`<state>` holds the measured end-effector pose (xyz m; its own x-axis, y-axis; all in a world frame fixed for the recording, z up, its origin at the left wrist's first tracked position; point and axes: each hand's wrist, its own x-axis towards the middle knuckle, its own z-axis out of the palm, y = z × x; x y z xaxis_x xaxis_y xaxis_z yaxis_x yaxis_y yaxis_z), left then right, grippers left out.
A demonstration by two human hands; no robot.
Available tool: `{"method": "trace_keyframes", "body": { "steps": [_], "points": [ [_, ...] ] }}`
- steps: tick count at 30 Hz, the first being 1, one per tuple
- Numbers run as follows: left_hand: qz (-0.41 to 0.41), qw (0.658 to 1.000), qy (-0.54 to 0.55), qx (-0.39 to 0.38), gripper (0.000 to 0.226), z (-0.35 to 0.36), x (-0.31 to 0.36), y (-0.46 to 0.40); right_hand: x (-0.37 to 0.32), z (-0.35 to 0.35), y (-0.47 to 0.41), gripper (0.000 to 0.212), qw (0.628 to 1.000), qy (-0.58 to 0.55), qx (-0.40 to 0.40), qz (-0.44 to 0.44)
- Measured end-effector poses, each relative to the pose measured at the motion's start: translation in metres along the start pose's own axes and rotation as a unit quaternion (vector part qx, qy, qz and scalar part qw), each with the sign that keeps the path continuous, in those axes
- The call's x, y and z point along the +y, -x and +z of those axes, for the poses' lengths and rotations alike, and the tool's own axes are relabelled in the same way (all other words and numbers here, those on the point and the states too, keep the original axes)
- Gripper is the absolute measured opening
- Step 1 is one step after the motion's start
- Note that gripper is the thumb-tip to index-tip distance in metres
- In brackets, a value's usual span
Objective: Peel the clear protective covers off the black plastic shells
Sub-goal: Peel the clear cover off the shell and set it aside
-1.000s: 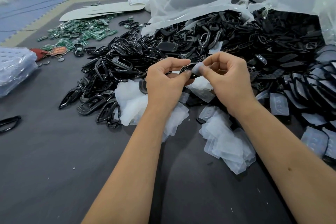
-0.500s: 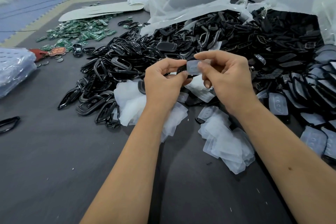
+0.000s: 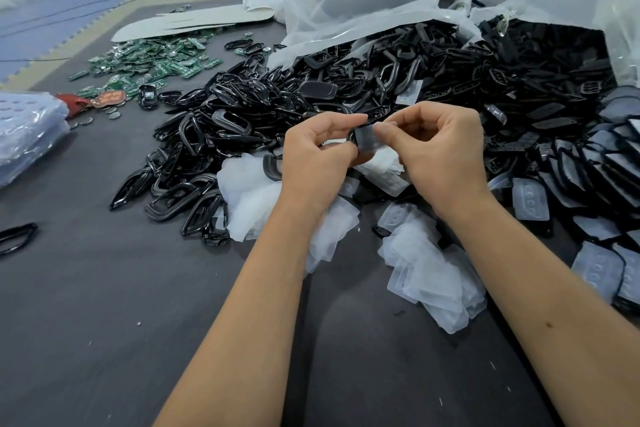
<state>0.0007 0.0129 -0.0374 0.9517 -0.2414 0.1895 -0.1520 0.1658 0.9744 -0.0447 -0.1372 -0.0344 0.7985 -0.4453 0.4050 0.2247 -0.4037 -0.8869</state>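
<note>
Just above the gray table (image 3: 104,305), both hands meet over the near edge of the big heap of black frames (image 3: 249,115). Left hand (image 3: 317,156) has its fingers and thumb curled round a black plastic shell (image 3: 352,136), of which only a dark curved edge shows between the fingertips; its long axis cannot be made out. Right hand (image 3: 441,153) pinches the clear protective cover (image 3: 367,141) between thumb and forefinger, the film standing nearly upright with its flat face toward the camera and its left edge touching the shell. Peeled covers (image 3: 429,274) lie in loose piles below the wrists, and covered shells (image 3: 595,267) lie at the right.
</note>
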Motion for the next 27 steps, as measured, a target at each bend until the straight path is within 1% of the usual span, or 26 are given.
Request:
{"method": "trace_keyframes", "body": {
  "steps": [3,8,15,21,27],
  "points": [
    [-0.003,1.0,0.02,-0.007,0.041,0.0012,0.0008,0.0015,-0.0003,-0.0001,-0.0001,0.011,1.0,0.0,0.011,0.002],
    [-0.014,0.999,0.037,-0.01,0.036,0.0023,0.0021,0.0029,-0.0001,0.0004,-0.0002,0.012,1.0,0.002,0.017,0.005],
    [-0.01,0.999,0.033,-0.02,0.02,0.0027,-0.0006,0.0026,-0.0005,0.0011,0.0004,0.012,1.0,0.0,0.02,0.005],
    [-0.006,1.0,0.027,-0.006,0.017,0.0041,-0.0008,0.0027,-0.0021,0.0024,0.0025,0.012,1.0,0.01,0.017,0.001],
    [-0.023,0.999,0.042,0.015,0.014,0.0043,-0.0008,0.0027,-0.0025,0.004,0.0031,0.022,0.999,0.028,0.029,-0.006]
  ]
}}
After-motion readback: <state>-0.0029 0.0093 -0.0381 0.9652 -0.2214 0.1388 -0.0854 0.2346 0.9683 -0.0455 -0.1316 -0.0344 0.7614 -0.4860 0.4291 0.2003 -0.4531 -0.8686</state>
